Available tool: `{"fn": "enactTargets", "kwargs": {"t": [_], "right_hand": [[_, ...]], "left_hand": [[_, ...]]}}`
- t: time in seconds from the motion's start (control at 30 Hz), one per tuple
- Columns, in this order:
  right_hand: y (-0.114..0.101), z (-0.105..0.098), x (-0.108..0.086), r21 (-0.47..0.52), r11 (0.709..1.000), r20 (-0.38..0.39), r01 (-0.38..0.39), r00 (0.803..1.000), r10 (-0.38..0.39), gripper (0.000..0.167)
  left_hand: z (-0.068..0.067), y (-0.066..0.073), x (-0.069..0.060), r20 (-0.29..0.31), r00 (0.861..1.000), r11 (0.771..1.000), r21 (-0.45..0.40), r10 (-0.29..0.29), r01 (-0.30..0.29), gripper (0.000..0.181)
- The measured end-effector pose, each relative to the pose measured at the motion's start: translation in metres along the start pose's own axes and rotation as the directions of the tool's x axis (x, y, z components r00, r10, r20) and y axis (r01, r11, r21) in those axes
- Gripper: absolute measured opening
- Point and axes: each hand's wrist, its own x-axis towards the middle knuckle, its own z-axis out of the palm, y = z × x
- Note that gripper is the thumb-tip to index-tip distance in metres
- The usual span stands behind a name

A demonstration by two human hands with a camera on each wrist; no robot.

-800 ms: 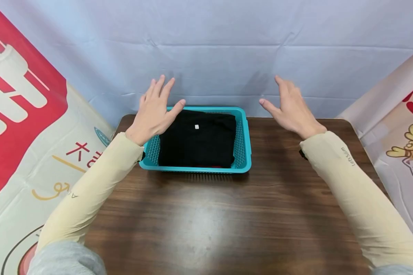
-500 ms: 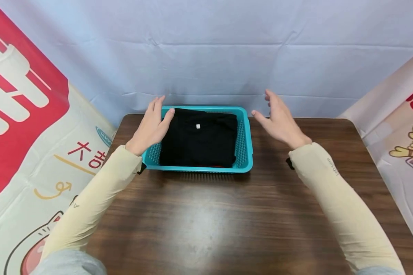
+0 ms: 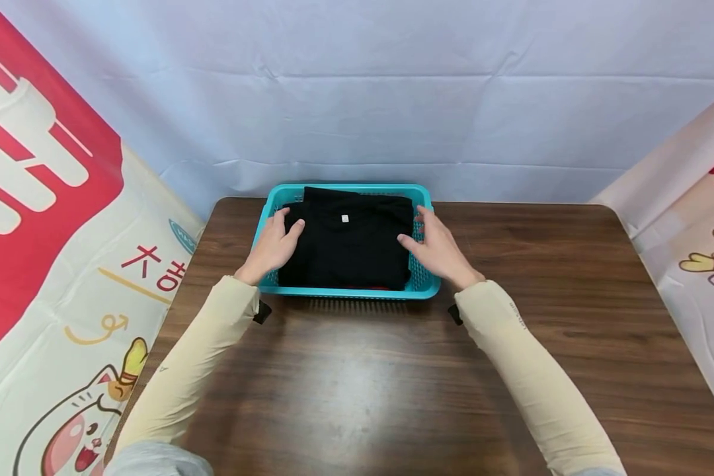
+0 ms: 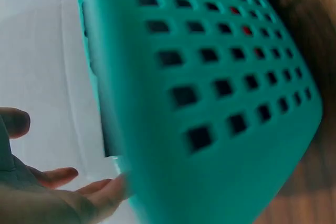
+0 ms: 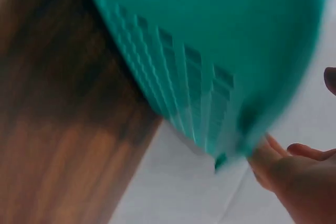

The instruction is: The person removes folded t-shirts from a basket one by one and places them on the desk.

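A turquoise plastic basket [image 3: 357, 293] with perforated walls stands on the dark wooden table near its back edge. Folded black clothing [image 3: 351, 254] with a small white label lies inside, and a bit of red shows below its front edge. My left hand [image 3: 274, 243] hovers at the basket's left end, thumb and fingers spread over the clothing's left side. At the opposite end is my right hand [image 3: 440, 250], its thumb by the clothing's right edge. Both wrist views show fingers beside the basket's rim; whether they touch it or the clothing, I cannot tell.
A pale cloth [image 3: 381, 119] hangs right behind the table [image 3: 345, 383]. Printed sheets with cartoon designs [image 3: 77, 423] flank it on both sides. Bare wood extends in front of the basket and to its right.
Both hands have come down and inward from above the table to the two ends of the basket. The basket and black clothing keep their place on the table.
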Motion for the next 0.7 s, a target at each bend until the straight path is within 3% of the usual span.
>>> {"fn": "enactTargets", "kwargs": {"t": [0.33,0.5,0.7], "right_hand": [[-0.005,0.034,0.005,0.064,0.987,0.064,-0.149,0.987,0.145,0.080],[-0.001,0.045,0.008,0.071,0.973,0.078,-0.219,0.974,0.213,0.081],[0.001,0.051,0.011,0.059,0.969,0.088,-0.240,0.968,0.234,0.082]], "left_hand": [[0.021,-0.016,0.005,0.091,0.984,0.988,-0.008,-0.150,0.151,0.074],[0.028,-0.020,0.005,0.070,0.980,0.982,-0.010,-0.188,0.189,0.075],[0.035,-0.029,0.005,0.029,0.980,0.979,-0.027,-0.199,0.200,0.075]]}}
